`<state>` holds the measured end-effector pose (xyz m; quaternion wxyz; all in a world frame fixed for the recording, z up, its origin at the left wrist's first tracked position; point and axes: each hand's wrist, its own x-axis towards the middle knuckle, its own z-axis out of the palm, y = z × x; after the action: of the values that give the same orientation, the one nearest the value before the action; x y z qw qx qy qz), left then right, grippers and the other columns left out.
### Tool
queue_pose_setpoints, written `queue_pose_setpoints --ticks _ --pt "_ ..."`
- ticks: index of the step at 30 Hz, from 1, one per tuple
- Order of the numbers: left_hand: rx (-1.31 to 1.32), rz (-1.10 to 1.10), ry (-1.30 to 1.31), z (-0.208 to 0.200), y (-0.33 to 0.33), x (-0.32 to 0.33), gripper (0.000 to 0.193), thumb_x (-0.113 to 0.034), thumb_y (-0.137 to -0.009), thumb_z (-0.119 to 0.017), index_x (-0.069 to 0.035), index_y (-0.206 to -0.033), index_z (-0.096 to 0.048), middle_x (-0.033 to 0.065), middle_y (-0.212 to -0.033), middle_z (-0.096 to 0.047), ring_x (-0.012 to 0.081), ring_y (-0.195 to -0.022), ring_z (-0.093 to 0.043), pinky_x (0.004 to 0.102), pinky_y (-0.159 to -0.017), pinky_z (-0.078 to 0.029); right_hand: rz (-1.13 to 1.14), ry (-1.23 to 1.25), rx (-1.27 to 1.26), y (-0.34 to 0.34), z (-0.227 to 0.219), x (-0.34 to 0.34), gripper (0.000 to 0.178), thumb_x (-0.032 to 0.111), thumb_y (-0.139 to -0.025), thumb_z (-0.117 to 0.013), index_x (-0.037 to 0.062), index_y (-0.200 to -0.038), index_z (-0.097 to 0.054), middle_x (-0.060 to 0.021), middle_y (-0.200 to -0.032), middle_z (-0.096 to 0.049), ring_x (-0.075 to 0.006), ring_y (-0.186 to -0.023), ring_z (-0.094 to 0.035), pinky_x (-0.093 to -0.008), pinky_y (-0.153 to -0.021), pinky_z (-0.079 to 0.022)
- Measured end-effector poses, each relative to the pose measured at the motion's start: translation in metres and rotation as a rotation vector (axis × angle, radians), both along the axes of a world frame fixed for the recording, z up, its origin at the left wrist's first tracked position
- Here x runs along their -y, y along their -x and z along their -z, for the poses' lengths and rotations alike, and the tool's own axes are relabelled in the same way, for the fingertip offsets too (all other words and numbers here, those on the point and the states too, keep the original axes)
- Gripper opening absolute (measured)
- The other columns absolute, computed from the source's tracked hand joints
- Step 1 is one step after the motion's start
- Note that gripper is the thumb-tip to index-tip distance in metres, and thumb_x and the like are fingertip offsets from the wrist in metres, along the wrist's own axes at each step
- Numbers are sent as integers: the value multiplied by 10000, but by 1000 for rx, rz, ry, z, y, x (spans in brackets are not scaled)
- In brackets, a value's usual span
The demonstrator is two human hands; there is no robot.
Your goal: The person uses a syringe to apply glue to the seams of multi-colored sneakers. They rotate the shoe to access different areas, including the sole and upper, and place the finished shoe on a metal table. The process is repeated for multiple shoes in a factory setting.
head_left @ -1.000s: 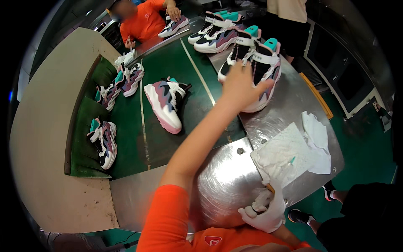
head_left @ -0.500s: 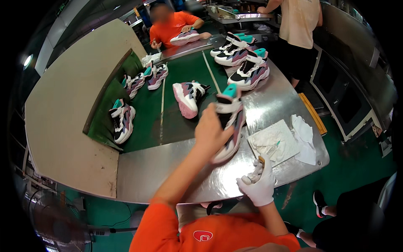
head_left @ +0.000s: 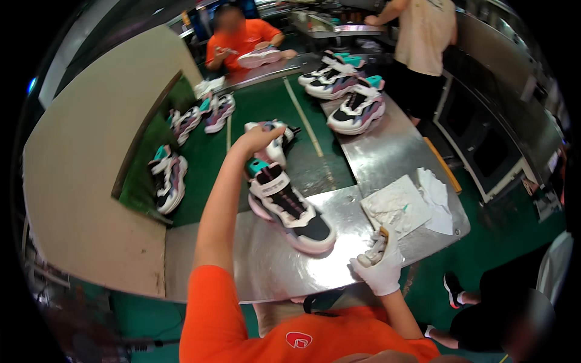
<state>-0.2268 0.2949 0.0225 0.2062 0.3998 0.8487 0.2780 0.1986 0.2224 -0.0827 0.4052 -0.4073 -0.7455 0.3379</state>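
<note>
On the metal tabletop in front of me stands a black, white and mauve sneaker (head_left: 292, 209), its teal-lined heel end toward the belt and its toe toward me. Beyond it, my left hand (head_left: 261, 139) is bare and wraps its fingers over the top of another such sneaker (head_left: 277, 150), which lies tilted on the green belt. My right hand (head_left: 381, 263), in a white glove, is curled near the table's front edge. A small tan-yellow piece shows at its fingers; what it belongs to is hidden.
A whitish-smeared board (head_left: 396, 206) and a white cloth (head_left: 434, 199) lie at the right. Several sneakers (head_left: 357, 107) stand at the back right; others (head_left: 169, 179) sit along the left of the green belt (head_left: 248, 181). A co-worker in orange (head_left: 245, 39) handles a shoe opposite.
My left hand has let go of the near sneaker, now resting on the metal with its toe turned rightward, and has moved onto the sneaker on the belt. My right hand stays nearly still.
</note>
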Motion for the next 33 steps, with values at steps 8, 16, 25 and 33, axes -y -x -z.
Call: queue_pose_setpoints --ticks 8,16,25,33 --pt "-143 474 315 64 66 -51 762 -519 -652 -810 -4 -1178 -612 146 -968 -697 231 -845 -672 354 -775 -533 -32 10 31 -13 -25 -2 822 279 -611 -840 20 -1281 -440 -174 -1053 -569 -309 -914 -614 -385 -793 -509" --pt "239 -43 -349 69 110 34 431 -193 -750 -681 20 -1113 -589 93 -786 -626 172 -683 -610 311 -587 -475 -82 121 36 -11 -15 6 810 312 -711 -756 90 -1367 -336 -181 -1198 -549 -374 -1023 -598 -406 -832 -510" --pt "-103 -241 -267 107 108 131 475 -102 -864 -616 55 -1302 -521 126 -1117 -635 217 -970 -633 333 -827 -505 -79 71 -22 -8 -20 9 757 292 -699 -779 41 -1312 -413 -134 -1029 -606 -284 -888 -640 -351 -781 -514" --pt "-164 786 -140 -22 -9 104 826 -341 -743 -791 -129 -1447 -414 190 -1409 -423 281 -1310 -414 376 -1055 -373 -126 236 33 -16 -28 11 890 345 -708 -787 42 -1404 -323 -228 -1079 -614 -368 -966 -631 -389 -838 -512"
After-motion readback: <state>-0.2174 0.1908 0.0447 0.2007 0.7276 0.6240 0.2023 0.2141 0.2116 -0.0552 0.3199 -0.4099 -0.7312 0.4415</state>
